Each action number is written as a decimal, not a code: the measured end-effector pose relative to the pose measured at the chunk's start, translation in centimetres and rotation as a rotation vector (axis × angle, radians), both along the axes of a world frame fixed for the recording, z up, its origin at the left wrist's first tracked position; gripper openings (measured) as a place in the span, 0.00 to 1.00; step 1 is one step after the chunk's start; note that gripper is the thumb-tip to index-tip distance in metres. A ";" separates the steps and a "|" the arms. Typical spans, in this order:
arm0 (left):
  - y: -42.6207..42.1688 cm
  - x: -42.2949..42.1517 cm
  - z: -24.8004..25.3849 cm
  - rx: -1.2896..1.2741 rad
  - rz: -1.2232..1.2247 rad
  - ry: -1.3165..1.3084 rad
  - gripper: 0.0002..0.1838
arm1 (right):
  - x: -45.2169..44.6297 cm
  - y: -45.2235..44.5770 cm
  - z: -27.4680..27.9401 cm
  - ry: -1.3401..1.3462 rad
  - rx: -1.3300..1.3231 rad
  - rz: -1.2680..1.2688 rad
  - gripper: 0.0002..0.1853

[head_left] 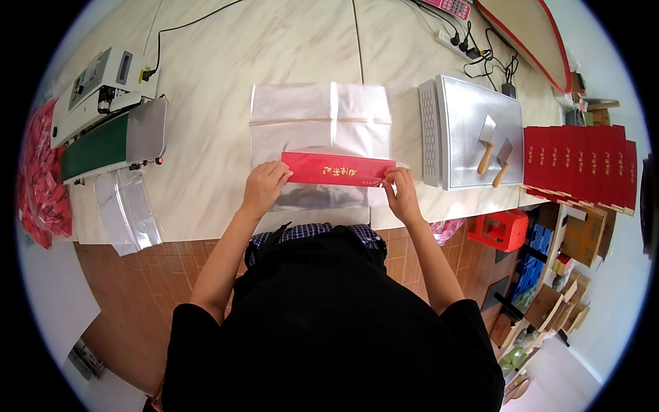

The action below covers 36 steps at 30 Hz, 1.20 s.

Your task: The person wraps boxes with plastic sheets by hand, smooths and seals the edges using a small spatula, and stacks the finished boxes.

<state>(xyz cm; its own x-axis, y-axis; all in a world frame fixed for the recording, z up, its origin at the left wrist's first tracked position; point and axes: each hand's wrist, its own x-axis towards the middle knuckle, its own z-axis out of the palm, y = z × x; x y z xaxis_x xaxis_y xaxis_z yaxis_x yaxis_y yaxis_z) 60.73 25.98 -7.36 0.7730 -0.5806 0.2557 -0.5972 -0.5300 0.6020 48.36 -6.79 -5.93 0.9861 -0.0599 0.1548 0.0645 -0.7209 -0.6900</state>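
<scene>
A long red box with gold lettering (333, 169) lies across the front of the table, over clear plastic film (295, 103). At its left end my left hand (266, 184) is closed, fingertips pinching the corner. My right hand (401, 190) grips the other end between thumb and fingers. The film spreads beyond the box toward the back and shows a little below it. Whether the box is inside the film or only on top, I cannot tell.
A sealing machine with a green belt (96, 147) stands left, near folded clear bags (127, 209). At right is a metal hot plate (473, 103) carrying two wooden-handled scrapers (485, 158). Several red boxes (576, 165) overlap at the right edge. Cables and a power strip (453, 47) lie behind.
</scene>
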 end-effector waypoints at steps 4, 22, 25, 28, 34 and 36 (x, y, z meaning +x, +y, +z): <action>-0.1 -0.1 -0.2 0.004 -0.002 -0.081 0.06 | 0.3 -0.3 -0.1 -0.011 -0.003 0.014 0.09; -0.4 0.8 -0.3 -0.062 0.047 -0.081 0.05 | 0.9 -0.4 -0.9 0.055 0.045 -0.003 0.07; -0.5 0.9 -0.2 -0.057 0.071 -0.041 0.05 | 1.1 -0.3 -1.0 0.078 0.108 -0.041 0.07; -0.5 1.1 -0.4 -0.048 0.060 -0.031 0.05 | 1.3 -0.3 -1.1 0.107 0.105 -0.050 0.07; -0.3 1.1 -0.7 0.059 0.015 -0.068 0.06 | 1.2 -0.1 -1.5 0.059 0.071 -0.049 0.07; -0.4 1.3 -0.6 0.030 -0.009 -0.140 0.06 | 1.1 0.0 -1.5 0.091 0.123 -0.066 0.08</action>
